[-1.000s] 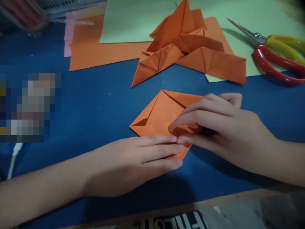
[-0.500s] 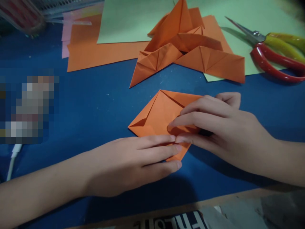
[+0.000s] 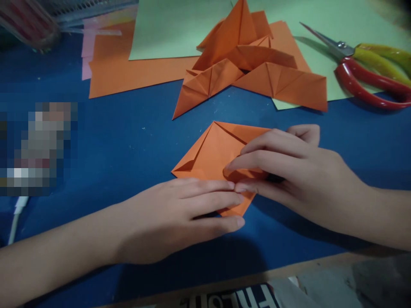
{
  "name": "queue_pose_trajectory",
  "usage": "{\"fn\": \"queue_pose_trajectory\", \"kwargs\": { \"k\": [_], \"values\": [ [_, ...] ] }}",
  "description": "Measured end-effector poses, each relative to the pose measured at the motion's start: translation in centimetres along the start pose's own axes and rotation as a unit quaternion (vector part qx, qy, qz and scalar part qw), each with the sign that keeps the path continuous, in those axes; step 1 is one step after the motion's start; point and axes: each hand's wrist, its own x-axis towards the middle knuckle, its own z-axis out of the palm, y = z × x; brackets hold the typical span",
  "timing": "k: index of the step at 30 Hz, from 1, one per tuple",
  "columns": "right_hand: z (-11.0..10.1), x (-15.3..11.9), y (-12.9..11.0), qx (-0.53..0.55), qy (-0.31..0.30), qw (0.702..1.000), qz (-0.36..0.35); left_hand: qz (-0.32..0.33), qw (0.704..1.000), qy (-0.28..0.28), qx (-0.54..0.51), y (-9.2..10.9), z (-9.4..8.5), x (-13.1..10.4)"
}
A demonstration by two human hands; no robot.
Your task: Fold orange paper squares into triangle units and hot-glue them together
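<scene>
A folded orange paper (image 3: 212, 149) lies on the blue table between both hands, its corners pointing up, left and toward me. My left hand (image 3: 180, 214) rests flat on its lower left part, fingers stretched out and slightly apart. From the right, my right hand (image 3: 298, 171) grips the paper's right side, with thumb and fingers bent together around a curled flap. The fingertips of the two hands nearly meet near the paper's lower middle. The right corner of the paper is hidden under my right hand.
Folded orange pieces (image 3: 237, 64) stand behind the paper, over orange (image 3: 138, 72) and green sheets (image 3: 170, 30). Scissors (image 3: 349, 60) with red and yellow handles lie at the back right. A blurred-out object with a white cable (image 3: 16, 218) is at left. The table edge (image 3: 308, 269) runs near me.
The view has shifted slightly. The fingers of my left hand have moved a little on the paper; my right hand keeps nearly the same grip.
</scene>
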Motion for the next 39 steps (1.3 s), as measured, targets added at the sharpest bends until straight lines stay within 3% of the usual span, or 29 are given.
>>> {"fn": "queue_pose_trajectory", "kwargs": {
  "k": [19,27,32,39],
  "values": [
    [0.0,-0.2,-0.1,-0.034,0.022,0.999,0.001,-0.033,0.999,-0.015,0.04,0.4,0.7,-0.9],
    [0.1,-1.1,-0.9,-0.099,0.033,0.993,0.049,0.023,0.998,0.001,0.053,-0.2,0.4,-0.4],
    [0.2,-1.7,-1.5,-0.084,0.026,0.989,0.117,0.02,0.998,-0.005,0.057,-0.1,-0.2,-0.2],
    [-0.2,-2.5,-0.2,-0.063,0.054,0.979,0.185,0.026,0.998,-0.002,0.064,-0.2,0.4,-0.8]
  ]
}}
